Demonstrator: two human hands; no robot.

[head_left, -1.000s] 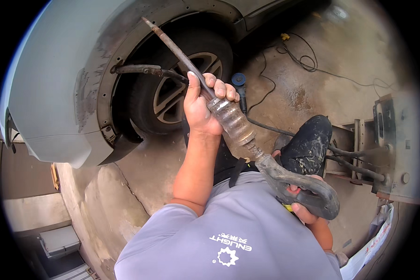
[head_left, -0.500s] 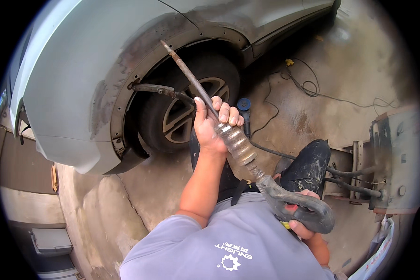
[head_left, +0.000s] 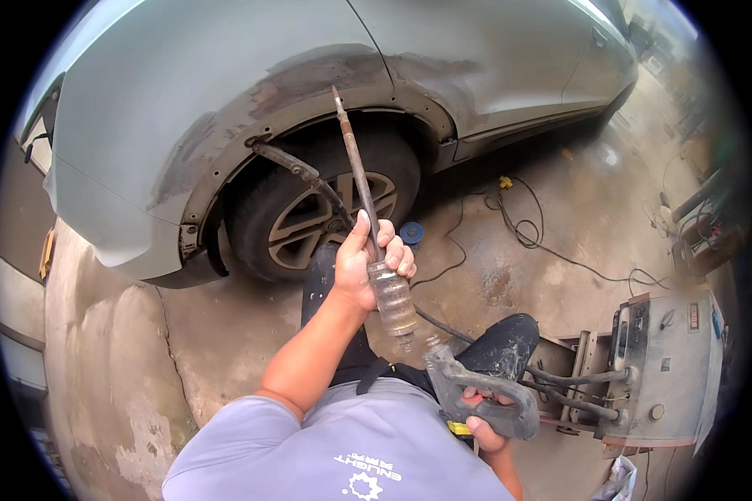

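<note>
My left hand is closed round the thin metal rod of a slide hammer, just above its ribbed cylindrical weight. The rod's narrow tip overlaps the sanded wheel arch of a silvery car; whether it touches cannot be told. My right hand grips a dark pistol-style handle with a red trigger. A small gap shows between the handle's threaded front stub and the weight's lower end. A jointed metal bar runs from the arch edge down across the wheel, its lower end near my left hand.
A blue-disc grinder lies on the concrete floor beyond my left hand. Black cable with a yellow connector loops farther off. At the right stands a grey machine cabinet with thick cables running toward me.
The slide hammer and the handle, joined earlier, now stand apart. My left hand holds the rod steeper. My view has shifted, showing more of the car and the cabinet.
</note>
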